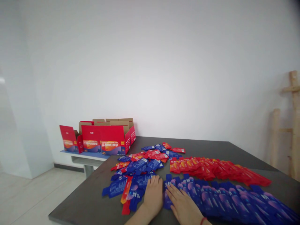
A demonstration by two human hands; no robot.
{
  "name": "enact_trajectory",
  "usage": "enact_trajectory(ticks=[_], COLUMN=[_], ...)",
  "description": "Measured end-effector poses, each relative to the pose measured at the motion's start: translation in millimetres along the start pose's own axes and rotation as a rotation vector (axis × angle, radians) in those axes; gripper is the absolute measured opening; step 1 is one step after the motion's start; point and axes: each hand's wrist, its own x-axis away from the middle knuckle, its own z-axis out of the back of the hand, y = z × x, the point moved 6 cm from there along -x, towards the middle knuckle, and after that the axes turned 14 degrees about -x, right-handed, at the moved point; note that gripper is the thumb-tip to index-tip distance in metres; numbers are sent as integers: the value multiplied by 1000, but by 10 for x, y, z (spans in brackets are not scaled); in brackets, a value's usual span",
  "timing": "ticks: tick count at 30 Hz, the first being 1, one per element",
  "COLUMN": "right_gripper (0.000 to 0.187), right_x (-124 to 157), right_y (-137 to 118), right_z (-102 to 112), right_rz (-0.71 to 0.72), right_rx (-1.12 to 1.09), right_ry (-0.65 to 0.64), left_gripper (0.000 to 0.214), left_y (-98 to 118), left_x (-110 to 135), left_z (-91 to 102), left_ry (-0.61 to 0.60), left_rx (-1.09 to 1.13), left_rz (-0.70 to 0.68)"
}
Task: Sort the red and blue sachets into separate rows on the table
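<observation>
My left hand (154, 194) rests at the left end of a row of blue pouches (220, 197), between that row and a mixed pile. Its fingers point away from me, close together, with nothing visible in them. Lying flat on the first blue pouches of the row is my right hand (182, 201), its fingers stretched out. The row overlaps like fanned cards and runs off to the right. Beside my left hand, the loose pile holds blue pouches (117, 187) and red pouches (127, 191) at mixed angles.
Behind the blue row lies an overlapping row of red pouches (211, 167). Several open red cartons (112, 137) stand on a low blue-topped stand (93, 155) left of the dark table (77, 200). A wooden frame (294, 125) leans at the far right by the white wall.
</observation>
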Motion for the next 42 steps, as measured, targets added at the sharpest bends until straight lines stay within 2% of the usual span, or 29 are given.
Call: enact_trajectory(ticks=[5, 9, 12, 15, 18, 20, 27, 30, 32, 36, 39, 42], right_gripper=[59, 55, 57, 57, 54, 52, 58, 62, 65, 67, 62, 55], right_x=[22, 69, 92, 66, -3, -55, -64, -36, -14, 101, 176, 182], right_y=[-52, -173, -241, -200, -64, 12, 182, 263, 366, 672, 762, 706], right_z=[31, 179, 293, 403, 490, 513, 515, 514, 490, 464, 593, 729], right_rz=[-55, -81, -82, -113, -186, -205, -185, -156, -205, -402, -354, -257], right_rx=[-42, -110, -173, -250, -328, -368, -499, -614, -634, -646, -592, -507], right_ry=[-14, -38, -42, 40, 194, 270, 435, 453, 425, 401, 498, 590], left_gripper=[48, 40, 32, 28, 24, 20, 24, 21, 20, 22, 29, 46], left_y=[-339, -374, -276, -126, 41, 134, 511, 618, 601, 284, 20, -18], left_x=[-108, -188, -237, -258, -252, -240, -223, -285, -342, -402, -314, -138], left_z=[111, 206, 329, 392, 365, 359, 415, 376, 319, 192, 93, -53], left_ry=[9, 5, 109, 211, 232, 251, 288, 316, 333, 327, 239, 94], left_rx=[-168, -150, -115, -54, 28, 91, 238, 348, 461, 612, 609, 518], left_rz=[22, -25, -127, -264, -388, -416, -502, -458, -384, -153, -53, -36])
